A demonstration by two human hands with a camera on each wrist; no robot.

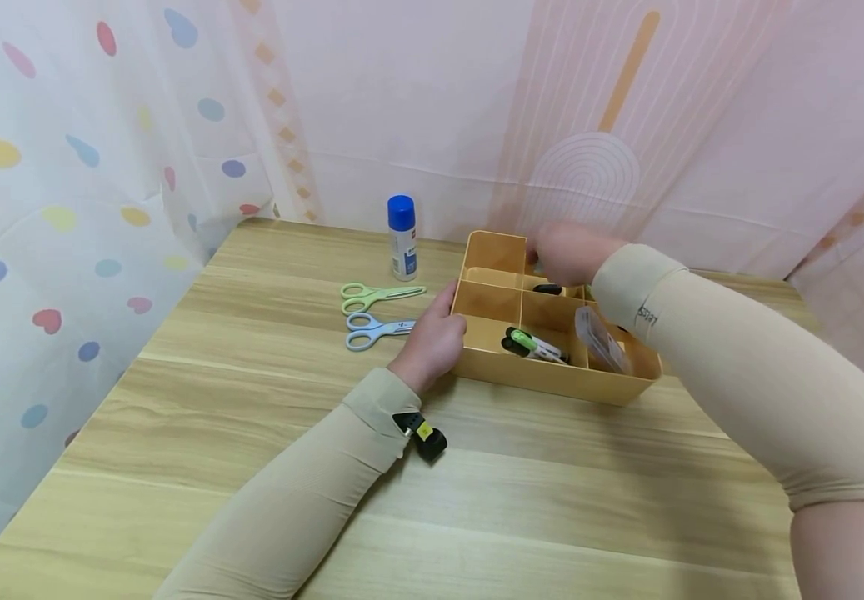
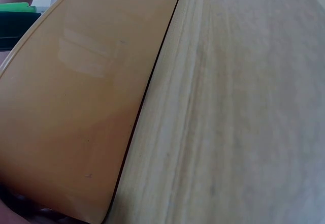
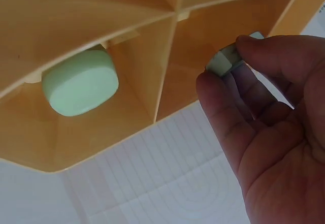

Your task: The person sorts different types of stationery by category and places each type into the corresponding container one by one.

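A small pale piece [image 3: 221,64] pinched at the rear middle compartment of the orange organizer [image 1: 544,382].
The right hand [image 1: 570,252] holds it narrowly between thumb and fingers; whether it sits inside that compartment or just above cannot be told. A rounded light green item [image 3: 81,84] lies in the organizer's adjoining rear compartment, marker pens [image 1: 527,341] in its front middle one, and a clear case [image 1: 601,340] leans in its front right one. The left hand [image 1: 432,342] grips the organizer's left end. Left of the organizer lie green scissors [image 1: 381,294] and blue scissors [image 1: 382,329]; a blue-capped bottle [image 1: 404,250] stands upright to its rear left. Beneath the organizer is a wood-grain table [image 1: 521,517].
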